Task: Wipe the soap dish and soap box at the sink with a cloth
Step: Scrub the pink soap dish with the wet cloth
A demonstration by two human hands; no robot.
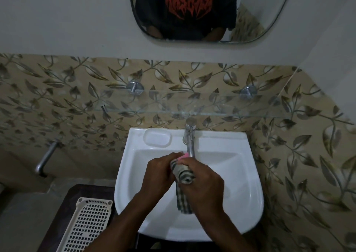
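Note:
Over the white sink basin, both my hands meet just below the tap spout. My left hand grips a small pink object, likely the soap box, mostly hidden by fingers and cloth. My right hand presses a checked grey and white cloth against it; the cloth's tail hangs down into the basin. The soap dish is a shallow oval recess moulded into the sink's back left ledge, and it holds nothing.
A chrome tap stands at the back centre of the sink. A glass shelf on two metal brackets runs above it, under a mirror. A white perforated plastic basket rests on a dark surface at the lower left. A metal pipe juts from the left wall.

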